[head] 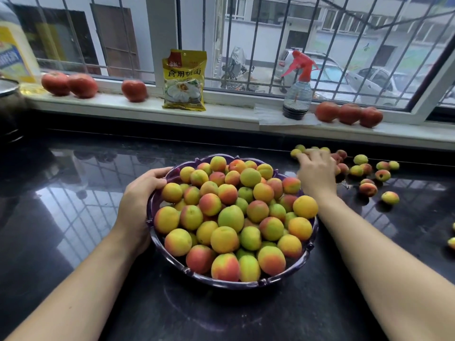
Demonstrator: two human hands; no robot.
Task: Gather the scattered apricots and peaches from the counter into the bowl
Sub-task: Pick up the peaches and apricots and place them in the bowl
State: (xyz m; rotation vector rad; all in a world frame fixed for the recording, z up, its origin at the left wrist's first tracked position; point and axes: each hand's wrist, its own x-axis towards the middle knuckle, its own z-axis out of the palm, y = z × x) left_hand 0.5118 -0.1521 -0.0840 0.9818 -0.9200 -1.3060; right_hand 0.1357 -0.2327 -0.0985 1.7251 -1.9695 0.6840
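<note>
**Bowl near full, loose fruit at right**

Forearms frame the purple bowl (229, 283) on the black counter (73, 217); it's heaped with apricots and peaches. Left hand (140, 193) holds the bowl's left rim, thumb curled over the edge. Right hand (316, 169) is among the scattered fruit (369, 173) right of the bowl, fingers bent down over it; can't tell if it's pinching one. Tomatoes (348, 113) sit on the windowsill.

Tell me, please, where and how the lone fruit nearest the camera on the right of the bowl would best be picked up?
Probably from straight above, fingertips pinching the round sides of the lone fruit. It lies free on the counter, touching nothing, so every side is open; the right hand is nearest.
</note>
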